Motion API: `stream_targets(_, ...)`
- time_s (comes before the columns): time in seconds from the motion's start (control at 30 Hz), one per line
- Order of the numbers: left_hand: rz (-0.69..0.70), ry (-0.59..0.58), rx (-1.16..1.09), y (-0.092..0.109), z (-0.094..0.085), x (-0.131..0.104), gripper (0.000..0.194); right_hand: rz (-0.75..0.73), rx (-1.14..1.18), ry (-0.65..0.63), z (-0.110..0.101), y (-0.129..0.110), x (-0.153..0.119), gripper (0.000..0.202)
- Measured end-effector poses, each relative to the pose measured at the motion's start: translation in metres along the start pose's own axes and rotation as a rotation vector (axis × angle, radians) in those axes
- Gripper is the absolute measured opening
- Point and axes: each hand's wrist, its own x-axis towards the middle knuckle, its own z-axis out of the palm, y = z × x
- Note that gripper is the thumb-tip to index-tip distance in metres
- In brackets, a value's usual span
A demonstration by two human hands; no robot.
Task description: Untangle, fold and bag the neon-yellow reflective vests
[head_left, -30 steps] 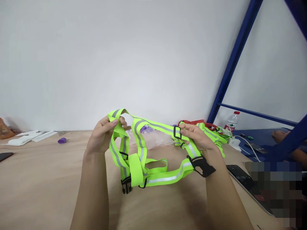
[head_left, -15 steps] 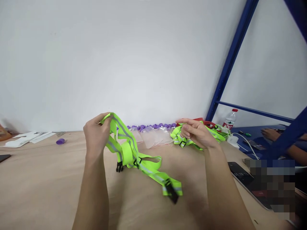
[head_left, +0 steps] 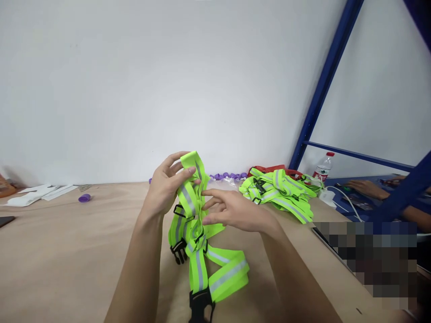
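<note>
In the middle of the head view hangs a neon-yellow reflective strap harness (head_left: 189, 199) with a grey stripe and black sliders. My left hand (head_left: 167, 186) is closed on its upper folds, thumb in front. My right hand (head_left: 235, 208) is at the harness's right edge, fingers apart and tips against or just beside the webbing; contact is hard to tell. A black buckle prong piece (head_left: 179, 252) dangles at lower left. A larger black buckle (head_left: 200, 305) lies low at the front, below a folded loop of strap (head_left: 230, 276).
Behind my right hand is a heap of similar yellow straps (head_left: 279, 193) by red material (head_left: 269, 170). Purple caps (head_left: 229, 176) line the wall. A bottle (head_left: 323, 167), white cable and blue metal frame (head_left: 323, 89) stand right. White sheets (head_left: 30, 196) lie left. Another person's hand (head_left: 367, 189) is far right.
My left hand has moved right with the harness, which is now bunched and more upright. My right hand has come left from the strap heap to the harness's edge. The buckle end swung toward me.
</note>
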Motion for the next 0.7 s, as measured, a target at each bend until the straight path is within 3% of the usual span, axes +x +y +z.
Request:
stream_targets(0.13, 0.053, -0.054, -0.105, 0.004, -0.001, -0.002, 0.058, 0.01, -0.348, 0.213, 0.016, 0.0, 0.011, 0.07)
stream_targets(0.23, 0.103, -0.029, -0.133, 0.004, -0.002, -0.002, 0.057, 0.019, -0.49, 0.256, 0.02, 0.005, 0.017, 0.054)
stream_targets(0.37, 0.193, 0.063, -0.112, 0.002, -0.009, 0.002, 0.053, -0.058, -0.394, 0.203, 0.013, 0.016, 0.021, 0.037)
stream_targets(0.53, 0.265, 0.192, -0.079, 0.0, -0.021, 0.006, 0.048, -0.084, -0.325, 0.27, -0.007, 0.023, 0.021, 0.016)
stream_targets(0.7, 0.236, 0.259, -0.086, -0.001, -0.027, 0.008, 0.043, -0.111, -0.3, 0.306, -0.024, 0.025, 0.015, 0.015)
